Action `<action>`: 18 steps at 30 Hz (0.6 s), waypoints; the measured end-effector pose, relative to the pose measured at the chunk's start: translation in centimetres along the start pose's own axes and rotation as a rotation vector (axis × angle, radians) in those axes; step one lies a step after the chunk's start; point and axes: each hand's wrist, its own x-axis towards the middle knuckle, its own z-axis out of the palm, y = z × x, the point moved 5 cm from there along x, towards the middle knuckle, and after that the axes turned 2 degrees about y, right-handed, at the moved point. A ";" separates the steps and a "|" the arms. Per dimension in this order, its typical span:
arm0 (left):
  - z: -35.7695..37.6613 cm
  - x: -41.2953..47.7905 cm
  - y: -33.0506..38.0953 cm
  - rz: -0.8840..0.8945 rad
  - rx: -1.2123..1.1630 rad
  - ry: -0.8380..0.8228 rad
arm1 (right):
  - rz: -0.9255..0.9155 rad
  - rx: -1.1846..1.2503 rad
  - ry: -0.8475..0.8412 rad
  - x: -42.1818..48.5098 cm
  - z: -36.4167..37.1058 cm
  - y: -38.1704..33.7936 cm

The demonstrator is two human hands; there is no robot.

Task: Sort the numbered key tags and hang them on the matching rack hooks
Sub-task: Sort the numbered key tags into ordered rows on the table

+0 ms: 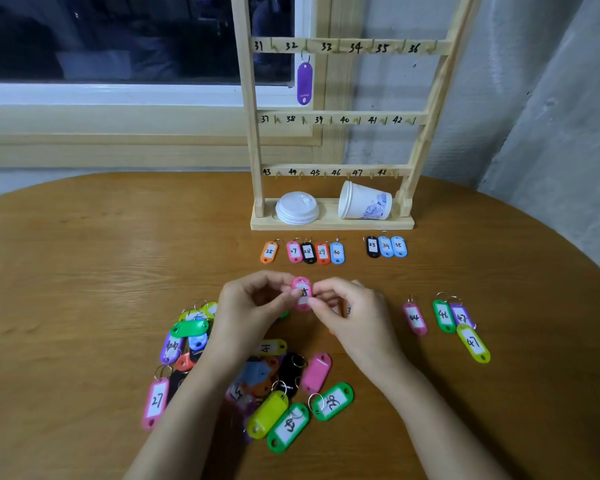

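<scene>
My left hand (253, 306) and my right hand (347, 310) together pinch a pink key tag (302, 293) above the table's middle; its number is blurred. A wooden rack (336, 46) with hooks numbered 31 to 48 stands at the back. One purple tag (304, 83) hangs on hook 32. A row of tags 25 to 30 (302, 252) lies in front of the rack. Tags 33, 34 and 35 (386, 246) lie to its right. Tags 44, 46 and 47 (445, 317) lie at the right. A mixed pile of tags (257, 379) lies under my forearms.
On the rack's base sit a stack of white lids (297, 207) and a tipped paper cup (364, 201). The round wooden table (84, 258) meets a window sill at the back and a grey wall at the right.
</scene>
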 end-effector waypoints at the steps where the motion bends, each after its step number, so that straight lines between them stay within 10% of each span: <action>1: 0.1 -0.1 0.1 0.001 0.010 -0.015 | 0.017 0.027 -0.011 0.0 0.0 0.0; 18: -2.7 0.4 -0.9 0.279 0.798 -0.049 | 0.294 0.333 0.174 0.2 -4.7 2.8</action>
